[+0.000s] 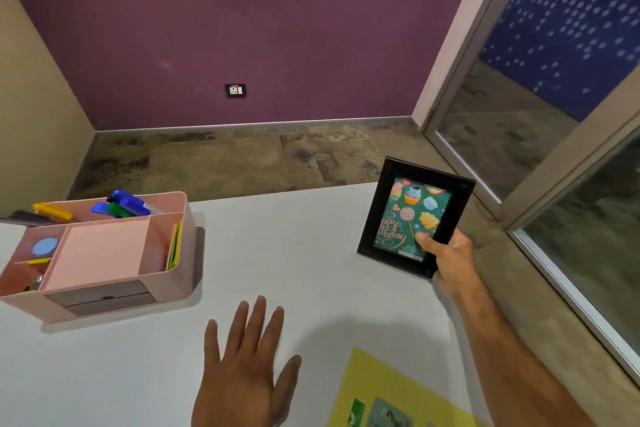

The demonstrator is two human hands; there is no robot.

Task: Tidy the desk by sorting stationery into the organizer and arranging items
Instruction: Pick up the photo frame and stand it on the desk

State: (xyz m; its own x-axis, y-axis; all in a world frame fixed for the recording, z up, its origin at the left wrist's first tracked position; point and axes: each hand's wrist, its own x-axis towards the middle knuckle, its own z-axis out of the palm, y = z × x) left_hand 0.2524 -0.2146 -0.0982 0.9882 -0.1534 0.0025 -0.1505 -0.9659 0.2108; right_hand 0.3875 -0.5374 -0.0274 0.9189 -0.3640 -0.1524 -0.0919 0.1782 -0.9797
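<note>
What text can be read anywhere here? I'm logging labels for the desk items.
"ppy" over "thday", partly cut off: on the card in the picture frame held by the right hand.
Yellow booklet: its green mark and picture are too blurred to read.
Organizer: no text visible.

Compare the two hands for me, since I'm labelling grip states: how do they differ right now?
The right hand grips the black picture frame at its lower corner, thumb on the glass; the left hand holds nothing. The right hand's fingers curl round the frame; the left hand's are straight and spread. The right hand is farther out, near the desk's right edge; the left is nearer the middle. Both are bare.
</note>
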